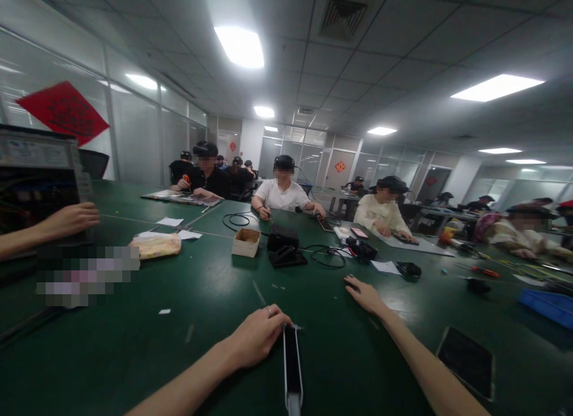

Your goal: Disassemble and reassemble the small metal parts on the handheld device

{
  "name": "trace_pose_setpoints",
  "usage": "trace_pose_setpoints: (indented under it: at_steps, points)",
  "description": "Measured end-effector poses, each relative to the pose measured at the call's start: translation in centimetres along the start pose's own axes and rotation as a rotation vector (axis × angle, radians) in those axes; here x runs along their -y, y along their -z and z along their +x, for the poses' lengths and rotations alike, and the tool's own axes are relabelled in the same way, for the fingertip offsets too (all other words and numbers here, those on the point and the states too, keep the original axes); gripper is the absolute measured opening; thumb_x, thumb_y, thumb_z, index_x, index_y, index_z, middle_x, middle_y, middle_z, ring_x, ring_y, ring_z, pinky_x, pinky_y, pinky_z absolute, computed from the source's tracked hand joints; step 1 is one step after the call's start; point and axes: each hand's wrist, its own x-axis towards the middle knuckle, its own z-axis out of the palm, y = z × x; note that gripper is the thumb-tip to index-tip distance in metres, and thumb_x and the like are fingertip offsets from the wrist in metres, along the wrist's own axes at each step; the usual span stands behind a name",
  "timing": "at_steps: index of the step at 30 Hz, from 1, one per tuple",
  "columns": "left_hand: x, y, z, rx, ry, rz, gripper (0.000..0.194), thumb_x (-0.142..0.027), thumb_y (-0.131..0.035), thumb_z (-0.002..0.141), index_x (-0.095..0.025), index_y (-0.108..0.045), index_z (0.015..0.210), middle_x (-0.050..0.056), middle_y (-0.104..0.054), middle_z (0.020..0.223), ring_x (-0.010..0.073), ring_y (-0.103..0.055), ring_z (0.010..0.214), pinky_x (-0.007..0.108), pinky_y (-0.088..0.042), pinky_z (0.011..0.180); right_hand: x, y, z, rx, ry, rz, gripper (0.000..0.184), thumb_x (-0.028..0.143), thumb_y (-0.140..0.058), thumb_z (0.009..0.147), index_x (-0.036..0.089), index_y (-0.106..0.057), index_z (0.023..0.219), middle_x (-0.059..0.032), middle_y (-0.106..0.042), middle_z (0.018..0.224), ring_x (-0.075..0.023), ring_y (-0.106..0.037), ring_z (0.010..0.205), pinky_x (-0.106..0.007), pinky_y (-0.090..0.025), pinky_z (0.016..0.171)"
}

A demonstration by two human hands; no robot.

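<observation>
My left hand point(257, 339), a ring on one finger, is closed at the far end of a slim, long device point(293, 365) with a white edge and a black face. The device points toward me, and its near end runs out of the bottom of the view. What kind of device it is, I cannot tell. To the right, apart from it, my right hand point(364, 295) lies on the green table point(322, 308), fingers stretched forward. A tiny spot shows at its fingertips, too small to name. Farther right, a dark phone-like slab point(466, 362) lies beside my right forearm.
Ahead stand a small open box point(246, 243) and a black device on a stand point(284, 249), with cables. A yellowish packet point(156, 246) lies left, a blue tray point(548, 307) right. Another person's hand point(71, 225) touches an opened computer case point(40, 177). Several people sit across the table.
</observation>
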Motion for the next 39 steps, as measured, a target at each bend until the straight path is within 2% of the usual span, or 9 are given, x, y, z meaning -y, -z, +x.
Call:
trace_pose_setpoints:
  at_steps: [6,14,17,19,21,24,28,32,39]
  points:
    - [0.3,-0.2,-0.1,-0.009,0.011,-0.040,0.028,-0.021,-0.037,0.095,-0.027,-0.054,0.117,0.004,-0.052,0.114,0.0184,-0.054,0.097,0.030,-0.045,0.083,3.9,-0.6,-3.9,0.010,0.111,0.077,0.050,0.040,-0.037,0.091,0.021,-0.045,0.137,-0.0023,-0.037,0.146,-0.0194,-0.030,0.136,-0.039,-0.025,0.111]
    - [0.6,-0.6,0.0,-0.024,-0.007,-0.013,0.030,-0.019,-0.036,0.094,-0.026,-0.054,0.117,0.005,-0.053,0.113,0.0183,-0.054,0.096,0.030,-0.045,0.085,12.7,-0.8,-11.1,0.078,0.328,0.278,0.047,0.041,-0.042,0.090,0.026,-0.050,0.134,-0.0014,-0.039,0.144,-0.0218,-0.033,0.135,-0.043,-0.026,0.112]
    - [0.6,-0.5,0.0,-0.022,-0.012,-0.008,0.031,-0.018,-0.036,0.093,-0.026,-0.054,0.117,0.005,-0.053,0.114,0.0186,-0.054,0.097,0.030,-0.044,0.087,14.2,-1.1,-11.9,0.065,0.432,0.376,0.047,0.044,-0.045,0.088,0.030,-0.050,0.133,-0.0007,-0.040,0.144,-0.0224,-0.033,0.134,-0.043,-0.027,0.112]
    - [0.6,-0.4,0.0,-0.020,-0.017,-0.005,0.031,-0.018,-0.037,0.093,-0.025,-0.054,0.118,0.005,-0.053,0.114,0.0189,-0.054,0.098,0.031,-0.044,0.087,13.3,-1.1,-10.7,-0.048,0.390,0.382,0.046,0.046,-0.039,0.091,0.029,-0.049,0.133,-0.0014,-0.042,0.143,-0.0217,-0.031,0.135,-0.044,-0.025,0.112]
    - [0.4,-0.2,0.0,-0.015,-0.016,-0.013,0.032,-0.018,-0.036,0.093,-0.026,-0.054,0.119,0.005,-0.053,0.115,0.0190,-0.053,0.098,0.031,-0.045,0.086,10.8,-1.0,-8.3,-0.167,0.272,0.289,0.048,0.045,-0.034,0.092,0.023,-0.051,0.132,-0.0050,-0.044,0.141,-0.0224,-0.028,0.137,-0.045,-0.021,0.113]
    - [0.2,0.1,-0.1,-0.005,0.005,-0.031,0.031,-0.020,-0.037,0.093,-0.026,-0.054,0.119,0.005,-0.053,0.115,0.0187,-0.054,0.098,0.030,-0.046,0.085,5.6,-0.9,-3.7,-0.247,-0.072,0.068,0.054,0.040,-0.033,0.091,0.011,-0.046,0.134,-0.0123,-0.037,0.145,-0.0262,-0.021,0.139,-0.048,-0.017,0.113]
    - [-0.1,0.3,-0.1,0.023,0.028,-0.027,0.031,-0.020,-0.036,0.093,-0.025,-0.056,0.117,0.005,-0.053,0.115,0.0195,-0.054,0.098,0.031,-0.045,0.084,0.7,-1.1,0.9,-0.140,-0.303,-0.066,0.068,0.052,-0.025,0.092,0.008,-0.030,0.144,-0.0133,-0.022,0.151,-0.0297,-0.016,0.140,-0.053,-0.018,0.110]
    - [-0.1,0.3,0.0,0.017,0.015,-0.010,0.031,-0.021,-0.036,0.093,-0.025,-0.055,0.117,0.005,-0.053,0.115,0.0195,-0.054,0.098,0.030,-0.045,0.083,-0.1,-1.4,2.6,-0.006,-0.286,-0.131,0.069,0.056,-0.023,0.092,0.013,-0.026,0.146,-0.0078,-0.019,0.153,-0.0283,-0.015,0.140,-0.053,-0.013,0.111]
    - [0.0,0.2,-0.1,-0.004,-0.014,0.000,0.031,-0.019,-0.035,0.094,-0.026,-0.055,0.117,0.005,-0.054,0.113,0.0197,-0.054,0.098,0.031,-0.045,0.084,0.2,-2.0,1.7,0.035,-0.157,-0.111,0.059,0.050,-0.021,0.094,0.021,-0.029,0.145,-0.0022,-0.025,0.151,-0.0262,-0.016,0.140,-0.052,-0.015,0.111]
